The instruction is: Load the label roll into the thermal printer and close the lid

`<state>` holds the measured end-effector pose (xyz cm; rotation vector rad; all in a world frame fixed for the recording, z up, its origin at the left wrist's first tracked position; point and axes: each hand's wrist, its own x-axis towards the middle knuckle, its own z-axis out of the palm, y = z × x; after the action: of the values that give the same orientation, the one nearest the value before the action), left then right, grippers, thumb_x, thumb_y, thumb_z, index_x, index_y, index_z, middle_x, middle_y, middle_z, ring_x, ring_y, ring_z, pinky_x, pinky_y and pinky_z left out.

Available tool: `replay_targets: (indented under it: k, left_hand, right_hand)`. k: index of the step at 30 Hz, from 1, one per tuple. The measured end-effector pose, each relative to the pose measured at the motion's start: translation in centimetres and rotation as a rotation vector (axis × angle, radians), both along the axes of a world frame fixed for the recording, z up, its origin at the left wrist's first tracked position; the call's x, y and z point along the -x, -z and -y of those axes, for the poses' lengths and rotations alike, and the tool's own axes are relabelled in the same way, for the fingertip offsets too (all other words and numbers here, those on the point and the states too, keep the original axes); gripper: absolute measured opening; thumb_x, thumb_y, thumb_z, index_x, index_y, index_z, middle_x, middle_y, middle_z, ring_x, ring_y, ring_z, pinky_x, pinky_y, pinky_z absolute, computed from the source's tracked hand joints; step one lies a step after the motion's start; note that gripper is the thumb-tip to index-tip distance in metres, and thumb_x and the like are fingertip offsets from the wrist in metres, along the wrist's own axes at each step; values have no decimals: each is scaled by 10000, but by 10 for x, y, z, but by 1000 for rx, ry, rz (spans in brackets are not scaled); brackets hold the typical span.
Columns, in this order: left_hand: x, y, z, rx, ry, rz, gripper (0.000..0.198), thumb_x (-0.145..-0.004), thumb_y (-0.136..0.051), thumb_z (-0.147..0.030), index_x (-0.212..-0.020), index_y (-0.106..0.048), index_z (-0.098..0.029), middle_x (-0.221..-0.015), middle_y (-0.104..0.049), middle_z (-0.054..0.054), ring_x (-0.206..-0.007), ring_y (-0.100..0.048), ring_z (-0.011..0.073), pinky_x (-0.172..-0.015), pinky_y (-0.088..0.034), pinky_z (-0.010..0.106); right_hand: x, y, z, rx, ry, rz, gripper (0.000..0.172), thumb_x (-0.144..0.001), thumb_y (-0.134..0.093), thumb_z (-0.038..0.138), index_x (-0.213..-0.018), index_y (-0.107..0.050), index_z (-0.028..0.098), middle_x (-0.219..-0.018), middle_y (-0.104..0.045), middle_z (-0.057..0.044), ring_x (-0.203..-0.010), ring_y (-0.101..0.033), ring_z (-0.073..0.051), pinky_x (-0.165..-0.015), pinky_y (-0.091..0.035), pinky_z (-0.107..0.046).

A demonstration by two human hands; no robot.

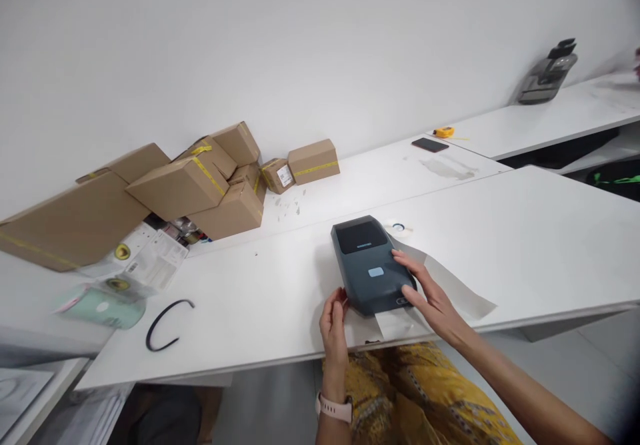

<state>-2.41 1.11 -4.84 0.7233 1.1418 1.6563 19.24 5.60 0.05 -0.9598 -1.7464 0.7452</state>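
A dark blue-grey label printer [369, 284] with a pale blue button and a black panel on top sits near the table's front edge. My left hand [334, 322] grips its front left corner, the fingers curled in against the side. My right hand [427, 298] holds the right side, with fingertips on the upper edge and the thumb near the front right corner. A white paper strip [400, 325] lies at the printer's front. To the right, a sheet of pale paper [457, 285] runs out from behind the printer and my right hand.
Cardboard boxes [180, 188] are stacked at the back left, beside plastic packets [103, 305]. A black headband [153, 332] lies front left. Further back are a phone [430, 144], a yellow tape measure [443, 132] and a dark transparent bottle [547, 75].
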Motion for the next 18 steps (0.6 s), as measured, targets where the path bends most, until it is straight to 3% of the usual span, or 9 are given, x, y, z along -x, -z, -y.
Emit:
replay_targets:
  k: [2, 5, 6, 8, 9, 11, 14, 18]
  left_hand:
    - [-7, -6, 8, 22, -85, -64, 509, -792, -731, -587, -1098, -727, -180, -1184, -738, 121, -1091, -691, 245, -963, -541, 379]
    - [-27, -18, 30, 151, -322, -235, 455, -829, -641, -643, -783, -683, -193, -772, -707, 33, -731, -657, 160, -702, -527, 281]
    - [-36, -23, 39, 211, -326, -269, 508, -842, -592, -677, -690, -642, -195, -651, -642, 11, -611, -595, 135, -605, -480, 257]
    - [-53, -36, 50, 324, -82, -219, 625, -815, -540, -759, -641, -645, -169, -592, -612, 27, -502, -534, 116, -496, -394, 244]
    - [-62, -43, 52, 374, 87, -145, 664, -775, -555, -789, -670, -673, -144, -619, -639, 50, -472, -524, 109, -463, -356, 241]
    - [-75, -56, 49, 419, 289, 8, 699, -724, -596, -803, -785, -702, -115, -657, -654, 54, -431, -492, 84, -429, -291, 225]
    - [-86, -67, 40, 401, 347, 67, 609, -669, -724, -729, -791, -654, -136, -624, -623, 8, -418, -467, 58, -418, -265, 203]
    - [-90, -64, 38, 412, 315, 18, 600, -608, -770, -729, -703, -566, -173, -526, -550, -41, -401, -438, 57, -405, -281, 196]
  right_hand:
    - [-3, 2, 2, 4, -25, 19, 438, -1000, -505, 450, -1430, -483, 367, -1625, -361, -49, -1495, -340, -290, -1192, -349, -505]
    - [-6, 5, 2, 17, -52, 2, 379, -1025, -439, 457, -1377, -551, 372, -1631, -356, -30, -1499, -331, -283, -1208, -315, -523]
    - [-6, 6, 2, 26, -57, -17, 372, -1034, -413, 458, -1363, -566, 373, -1627, -363, -24, -1498, -332, -279, -1211, -306, -528]
    - [-7, 6, 0, 41, -59, -48, 369, -1039, -394, 467, -1328, -600, 367, -1617, -382, -19, -1493, -338, -275, -1215, -296, -533]
    - [-7, 6, -1, 42, -56, -60, 369, -1037, -398, 475, -1312, -614, 360, -1611, -394, -21, -1490, -343, -276, -1215, -296, -533]
    - [-6, 5, -2, 38, -47, -75, 376, -1032, -403, 493, -1288, -634, 342, -1597, -417, -31, -1478, -361, -276, -1210, -303, -536]
    - [-6, 4, -2, 18, -45, -87, 409, -1037, -379, 509, -1277, -645, 312, -1579, -445, -51, -1460, -388, -271, -1206, -307, -541]
    - [-5, 2, -2, -6, -37, -81, 442, -1045, -348, 514, -1282, -648, 292, -1566, -463, -62, -1450, -406, -267, -1202, -314, -540]
